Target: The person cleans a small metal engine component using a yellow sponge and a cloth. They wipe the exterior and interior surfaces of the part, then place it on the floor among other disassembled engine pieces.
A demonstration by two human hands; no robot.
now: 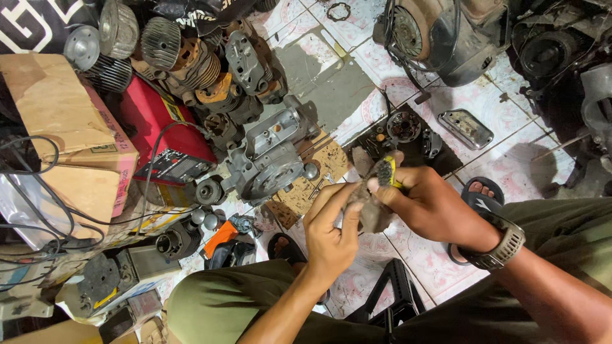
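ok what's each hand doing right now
Left hand: closed on a small grey metal part.
Right hand: closed on a yellow-handled wire brush, bristles at the part.

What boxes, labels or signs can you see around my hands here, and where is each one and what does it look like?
Cardboard box: far left, brown, flat-topped, pink side.
Label: on that box's edge, small, pale rectangle.
Red case: right of the box, with a dark printed panel at its lower end.
Black sheet: top left corner, large white lettering.
Left hand and right hand: no package held.
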